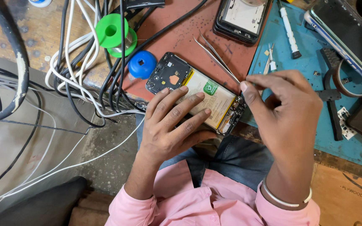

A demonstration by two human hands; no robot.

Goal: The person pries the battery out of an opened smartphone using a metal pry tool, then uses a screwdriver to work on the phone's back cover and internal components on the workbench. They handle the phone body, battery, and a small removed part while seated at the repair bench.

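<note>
An opened phone [197,94] with its back cover off lies slantwise on the near edge of the surface [177,37], partly on a reddish-brown mat and partly overhanging toward the person's lap. Its dark upper end shows the camera module and small black parts; the middle is filled by a flat pale battery with a green label, smooth and slightly glossy

The left hand [170,125] lies over the phone's near side, its fingers [185,106] spread a little and laid flat across the battery, pinning the phone down rather than closing round it. The right hand [283,111] is just beside the phone's lower right corner, its fingers curled in together with the thumb tip pressed against them; whether something small is pinched there cannot be told

Thin metal tweezers [214,56] lie on the mat just beyond the phone. A blue round cap [142,64] and a green solder spool [114,33] sit to the left among black and white cables [80,75]. A blue mat [311,71] lies to the right
</note>
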